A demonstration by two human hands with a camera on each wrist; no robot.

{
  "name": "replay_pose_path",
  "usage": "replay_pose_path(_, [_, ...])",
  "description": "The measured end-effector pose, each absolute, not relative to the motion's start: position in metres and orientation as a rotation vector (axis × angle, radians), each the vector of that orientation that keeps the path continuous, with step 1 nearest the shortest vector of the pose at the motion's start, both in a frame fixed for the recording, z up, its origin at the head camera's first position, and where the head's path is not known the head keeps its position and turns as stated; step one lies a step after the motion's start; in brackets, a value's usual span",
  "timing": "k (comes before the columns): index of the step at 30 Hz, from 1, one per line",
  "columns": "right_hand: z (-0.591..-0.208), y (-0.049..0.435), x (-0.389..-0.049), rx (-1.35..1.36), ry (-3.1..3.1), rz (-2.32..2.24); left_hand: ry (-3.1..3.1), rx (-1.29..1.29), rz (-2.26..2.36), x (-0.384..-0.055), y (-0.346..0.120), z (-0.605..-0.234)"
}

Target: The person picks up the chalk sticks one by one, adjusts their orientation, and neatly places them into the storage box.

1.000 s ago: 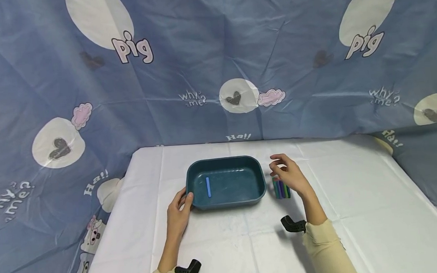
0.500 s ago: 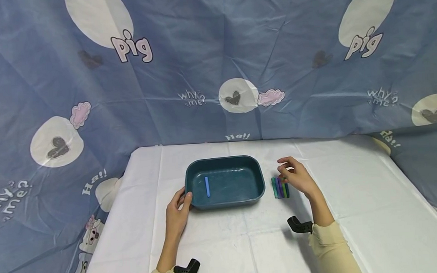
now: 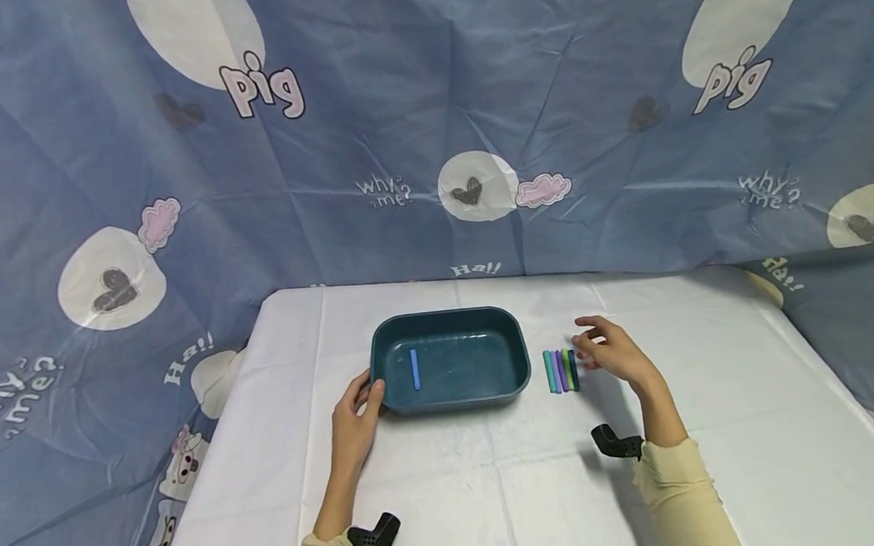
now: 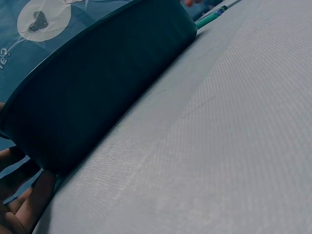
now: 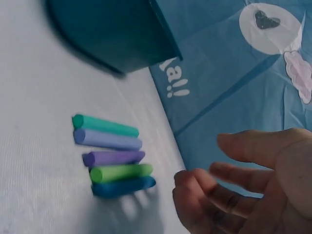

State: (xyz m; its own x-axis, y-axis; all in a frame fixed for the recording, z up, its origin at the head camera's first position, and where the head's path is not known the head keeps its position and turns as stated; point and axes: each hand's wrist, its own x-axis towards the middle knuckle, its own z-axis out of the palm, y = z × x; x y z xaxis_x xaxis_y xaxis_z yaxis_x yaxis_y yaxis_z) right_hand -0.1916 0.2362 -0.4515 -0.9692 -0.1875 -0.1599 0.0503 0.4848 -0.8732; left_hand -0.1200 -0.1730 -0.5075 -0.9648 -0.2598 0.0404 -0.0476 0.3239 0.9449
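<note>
A dark teal tray with rounded corners lies on the white cloth, and one blue stick rests inside its left part. My left hand holds the tray's front left corner, thumb at the front and fingers along the left side. To the tray's right, several short coloured sticks lie side by side: green, lavender, purple, lime and dark blue. Just right of this row, my right hand hovers with loosely bent fingers and nothing in them. In the right wrist view the lime stick lies against the dark blue one.
A white cloth covers the table, its back edge meeting a blue printed curtain. The curtain also hangs along both sides. Black wrist cameras stick out inward from both cuffs.
My right hand has moved right and away from the tray, uncovering the row of sticks. My left hand stays at the tray corner, and the blue stick lies where it was.
</note>
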Motion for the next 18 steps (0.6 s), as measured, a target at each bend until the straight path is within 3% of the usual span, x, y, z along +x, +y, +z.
replay_pose_path(18, [-0.473, 0.244, -0.189, -0.177, 2.448, -1.339, -2.414, 0.284, -1.702, -0.120, -0.173, -0.508])
